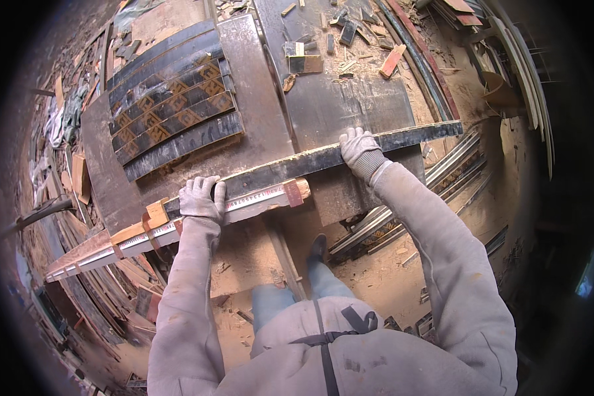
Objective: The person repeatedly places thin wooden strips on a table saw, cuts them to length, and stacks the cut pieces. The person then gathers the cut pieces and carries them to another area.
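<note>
A long, narrow dark-faced board [277,166] with a rough pale edge lies slantwise across the worktable, its right end reaching past the table. My gloved left hand [202,199] grips it near its left end, fingers over the top and thumb apart. Farther right, my gloved right hand [362,152] is closed over the same board. Along the table's near edge runs a wooden rail with a measuring tape [257,198] on its face, just below the board. A small wooden block [156,212] sits on the rail by the board's left end.
Several dark boards [178,109] with brown printed patches lie side by side on the metal tabletop [261,99]. Offcuts [307,64] and a reddish scrap [393,61] are scattered at the back. Strips are stacked [455,165] low on the right, with sawdust on the floor.
</note>
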Action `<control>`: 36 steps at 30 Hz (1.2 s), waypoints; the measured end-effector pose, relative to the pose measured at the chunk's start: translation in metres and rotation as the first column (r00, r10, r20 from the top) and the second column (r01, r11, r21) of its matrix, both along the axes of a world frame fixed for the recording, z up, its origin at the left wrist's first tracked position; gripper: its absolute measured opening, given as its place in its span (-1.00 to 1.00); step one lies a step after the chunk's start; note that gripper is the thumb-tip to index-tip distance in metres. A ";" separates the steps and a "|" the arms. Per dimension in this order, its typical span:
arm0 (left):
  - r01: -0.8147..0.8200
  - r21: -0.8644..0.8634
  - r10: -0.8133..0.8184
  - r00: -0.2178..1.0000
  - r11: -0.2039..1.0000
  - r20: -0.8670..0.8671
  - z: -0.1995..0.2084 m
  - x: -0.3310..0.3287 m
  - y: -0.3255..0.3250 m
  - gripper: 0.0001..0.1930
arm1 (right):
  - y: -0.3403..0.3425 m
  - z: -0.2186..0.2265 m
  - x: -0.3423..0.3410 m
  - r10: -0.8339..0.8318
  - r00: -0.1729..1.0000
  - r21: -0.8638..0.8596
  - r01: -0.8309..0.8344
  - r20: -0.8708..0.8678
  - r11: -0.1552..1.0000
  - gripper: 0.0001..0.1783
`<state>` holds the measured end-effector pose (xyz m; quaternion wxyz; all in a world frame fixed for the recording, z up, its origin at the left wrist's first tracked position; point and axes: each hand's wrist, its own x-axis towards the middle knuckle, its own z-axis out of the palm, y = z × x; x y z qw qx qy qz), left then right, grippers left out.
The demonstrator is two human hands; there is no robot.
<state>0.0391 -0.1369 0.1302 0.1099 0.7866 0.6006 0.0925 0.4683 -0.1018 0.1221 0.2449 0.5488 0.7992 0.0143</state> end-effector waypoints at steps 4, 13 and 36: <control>-0.023 0.011 0.023 1.000 1.000 -0.014 0.005 0.000 0.015 -0.73 | 0.018 0.013 0.000 0.022 0.998 -0.014 -0.022 -0.050 1.000 -0.76; -0.009 -0.001 0.009 0.999 1.000 -0.034 0.016 0.000 0.025 -0.75 | 0.035 0.044 -0.003 -0.067 0.995 -0.176 0.054 -0.068 0.983 -0.35; -0.090 0.012 0.090 0.995 0.996 -0.036 0.021 0.001 0.056 -0.72 | 0.073 0.071 -0.018 -0.235 0.971 -0.249 0.215 -0.053 0.944 -0.28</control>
